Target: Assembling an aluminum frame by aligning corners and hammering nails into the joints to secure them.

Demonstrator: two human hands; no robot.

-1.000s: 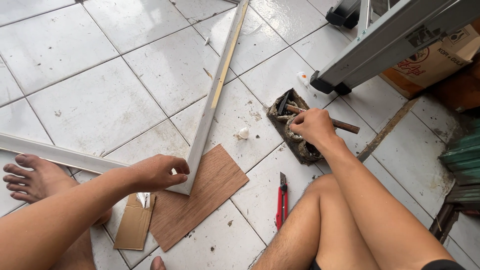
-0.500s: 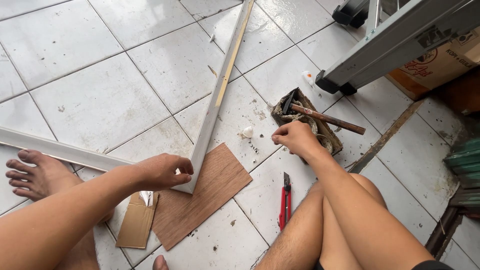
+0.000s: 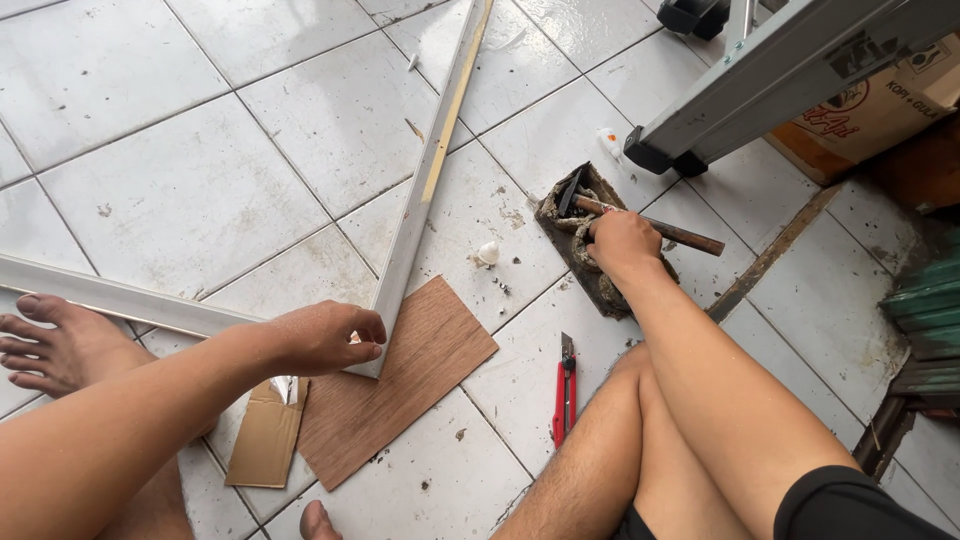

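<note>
I see my left hand (image 3: 325,335) closed over the corner where 2 grey frame strips (image 3: 420,195) meet, above a wooden board (image 3: 400,385). My right hand (image 3: 622,240) grips the hammer (image 3: 645,222) in the small tray (image 3: 585,265).

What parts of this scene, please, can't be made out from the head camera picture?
- Head view: the corner where the two white strips meet is hidden under the left hand.
- What the right hand grips in the shallow box beside the hammer: covered by the fingers.
- The ladder: cut off by the top edge.
</note>
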